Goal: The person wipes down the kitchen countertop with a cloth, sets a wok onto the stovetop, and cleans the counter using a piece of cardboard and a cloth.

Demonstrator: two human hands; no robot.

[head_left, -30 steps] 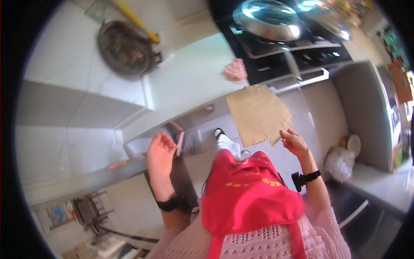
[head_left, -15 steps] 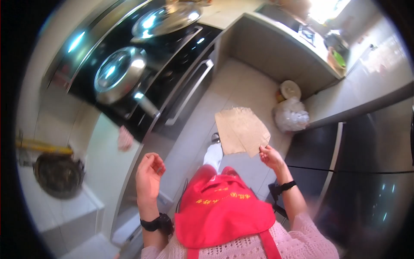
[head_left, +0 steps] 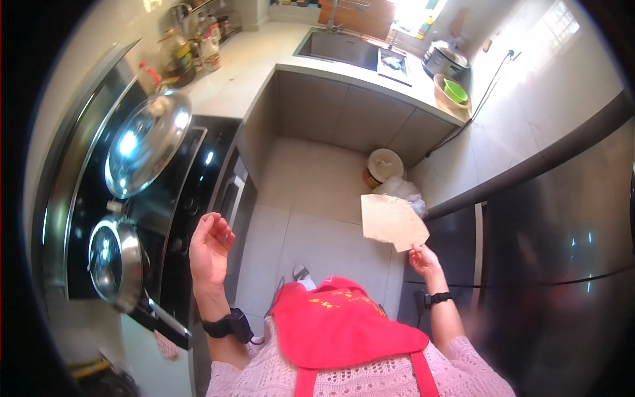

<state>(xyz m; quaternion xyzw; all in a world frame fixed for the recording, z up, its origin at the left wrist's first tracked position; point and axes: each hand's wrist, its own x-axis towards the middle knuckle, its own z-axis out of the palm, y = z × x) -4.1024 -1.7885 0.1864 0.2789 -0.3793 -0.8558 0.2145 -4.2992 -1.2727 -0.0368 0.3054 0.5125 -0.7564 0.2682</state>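
My right hand [head_left: 425, 259] pinches the lower corner of a flat piece of brown cardboard [head_left: 394, 221], which hangs over the tiled floor in front of a bin and a plastic bag. Empty and with its fingers loosely curled upward, my left hand [head_left: 211, 248] is raised beside the front of the black stove [head_left: 173, 264]. A lidded pan [head_left: 116, 264] with a long handle is on the stove, and beyond it stands a wok with a glass lid [head_left: 149, 145].
A round bin [head_left: 383, 167] and a white plastic bag [head_left: 402, 190] stand on the floor by the cabinets. Ahead is a counter [head_left: 264, 49] with a sink [head_left: 344, 49], a rice cooker [head_left: 446, 61] and a green bowl [head_left: 455, 90]. A dark refrigerator [head_left: 549, 245] is at the right.
The view has turned right, from the side counter and stove toward the sink and bin. The cardboard has stayed in my right hand and now overlaps the plastic bag. My left hand remains raised and empty.
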